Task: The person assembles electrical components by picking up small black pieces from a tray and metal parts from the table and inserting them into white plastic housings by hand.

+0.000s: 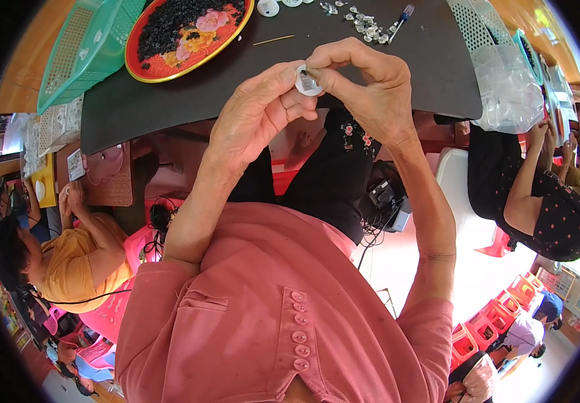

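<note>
Bottom of frame: my pink buttoned shirt (283, 322), both forearms rising from it toward upper centre. My left hand (253, 117) and right hand (364, 84) meet just above frame centre, over the near edge of the dark desk (169, 101). Both hands are pinched closed on one small clear plastic piece (307, 82): left thumb and forefinger grip its left side, right fingertips close on its top right. Other fingers curled loosely. The piece is held in the air between the hands, not touching the desk.

Beyond the hands, on the desk: a thin wooden stick (274, 40) upper centre, a scatter of small clear pieces (367, 25) top centre-right with a blue-handled tool (400, 19) just beside it. Upper left, a red floral tray (186, 33) holding a heap of dark bits, a green plastic basket (85, 47) touching its left side. Upper right, a clear plastic bag (508, 91) at the desk edge.

Left edge: a person in a yellow top (78, 258). Right edge: a person in a dark dotted top (548, 215).
</note>
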The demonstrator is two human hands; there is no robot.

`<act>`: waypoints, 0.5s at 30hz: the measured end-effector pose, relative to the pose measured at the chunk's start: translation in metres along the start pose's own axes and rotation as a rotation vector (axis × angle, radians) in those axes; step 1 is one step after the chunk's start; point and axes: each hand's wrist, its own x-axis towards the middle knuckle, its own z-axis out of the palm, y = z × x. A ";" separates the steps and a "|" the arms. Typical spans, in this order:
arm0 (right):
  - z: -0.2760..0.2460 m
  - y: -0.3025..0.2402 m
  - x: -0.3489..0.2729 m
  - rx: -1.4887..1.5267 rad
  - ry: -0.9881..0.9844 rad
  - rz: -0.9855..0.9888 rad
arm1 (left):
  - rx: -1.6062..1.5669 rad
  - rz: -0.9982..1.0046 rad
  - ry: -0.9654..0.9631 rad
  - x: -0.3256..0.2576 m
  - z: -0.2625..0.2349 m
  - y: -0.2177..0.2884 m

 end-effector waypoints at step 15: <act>-0.001 -0.003 0.002 -0.165 -0.048 0.006 | 0.108 -0.009 0.041 -0.003 -0.007 -0.002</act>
